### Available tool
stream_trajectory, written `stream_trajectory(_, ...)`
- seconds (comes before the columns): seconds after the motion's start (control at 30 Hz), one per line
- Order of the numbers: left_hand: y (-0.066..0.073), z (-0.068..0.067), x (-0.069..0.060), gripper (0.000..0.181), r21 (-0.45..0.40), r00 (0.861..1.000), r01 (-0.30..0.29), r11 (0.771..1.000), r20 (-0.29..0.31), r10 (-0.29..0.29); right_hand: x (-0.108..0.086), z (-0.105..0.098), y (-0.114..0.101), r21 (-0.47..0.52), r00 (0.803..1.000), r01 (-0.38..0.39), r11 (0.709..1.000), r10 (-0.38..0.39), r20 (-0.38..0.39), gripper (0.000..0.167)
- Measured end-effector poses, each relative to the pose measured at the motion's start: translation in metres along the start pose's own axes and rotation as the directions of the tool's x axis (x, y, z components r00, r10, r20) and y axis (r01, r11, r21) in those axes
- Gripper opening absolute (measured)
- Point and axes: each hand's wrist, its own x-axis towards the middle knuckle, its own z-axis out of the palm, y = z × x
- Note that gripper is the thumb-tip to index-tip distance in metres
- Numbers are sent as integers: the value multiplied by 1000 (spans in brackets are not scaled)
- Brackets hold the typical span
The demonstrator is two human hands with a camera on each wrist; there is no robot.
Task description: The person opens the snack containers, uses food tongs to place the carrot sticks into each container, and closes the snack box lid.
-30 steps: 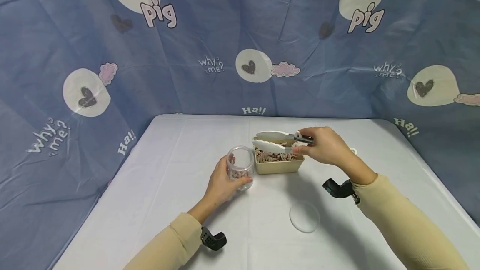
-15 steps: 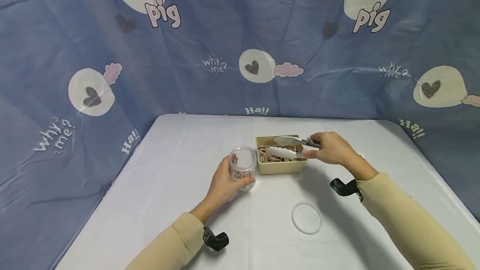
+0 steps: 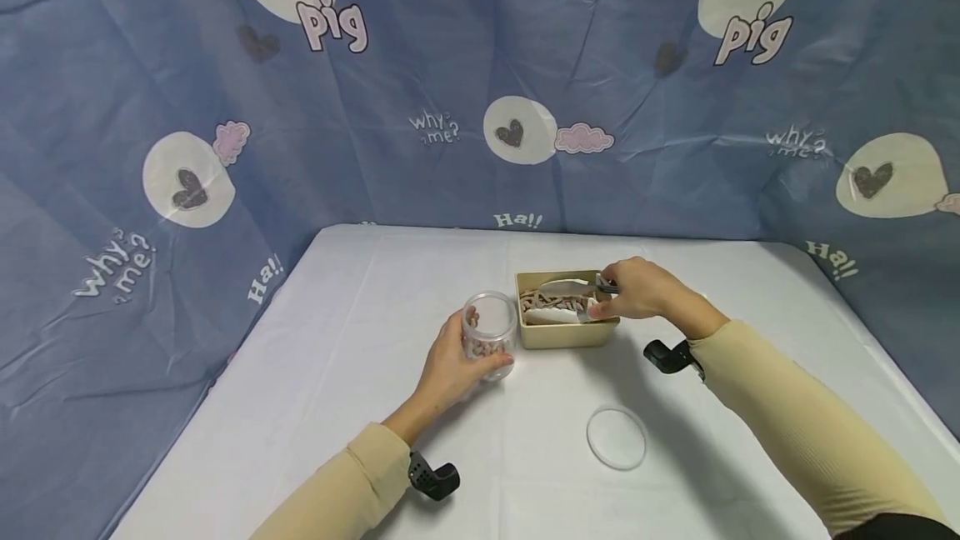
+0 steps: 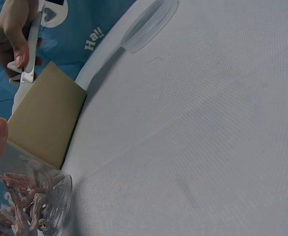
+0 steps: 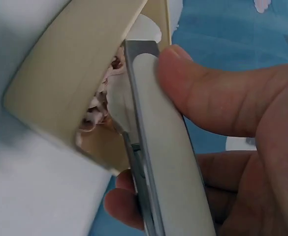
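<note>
Blue cloth (image 3: 420, 173) printed with words and hearts hangs behind a white table (image 3: 420, 473), and both my arms reach in from the near edge. What has just changed is on my right: a second ago the tongs (image 5: 167, 142) hung over the box (image 3: 567, 337), their tips out towards the jar (image 3: 490, 338); now I have them lowered inside it. Their two white heads lie apart, one towards twelve o'clock and one towards six, with brown strips (image 3: 558, 302) between them. I judge that the tongs have gone from hovering to being placed about the strips, though I see no squeeze on them yet. My right hand (image 3: 641, 290), at the box's three o'clock end, pinches the tongs between thumb and fingers, so the heads point to nine o'clock. My left hand (image 3: 448, 369) has barely shifted: thumb and fingers curl round the jar from its eight o'clock side, holding it upright, lidless, with some similar pieces in the bottom. The box sits at two o'clock from the jar, just beside it; whether they touch, I cannot tell. At four o'clock from the jar the clear lid (image 4: 149, 25) lies on the table, where it was. With the jar and lid unmoved, only the tongs' end of the work has advanced, as I read it.
</note>
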Motion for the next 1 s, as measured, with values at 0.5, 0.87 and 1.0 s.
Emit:
stream_trajectory(0.5,3,1,-1,95,13,1000,3,1000,4,-3,12,-10,-28,-124,991,-33,992,49,128,33)
stream_trajectory(0.87,3,-1,-1,97,14,1000,14,1000,14,-14,-3,2,-19,-34,998,-8,999,6,-66,36)
stream_trajectory(1.0,3,-1,-2,97,13,1000,14,1000,11,-14,-6,4,-17,-20,996,-40,999,38,-83,39)
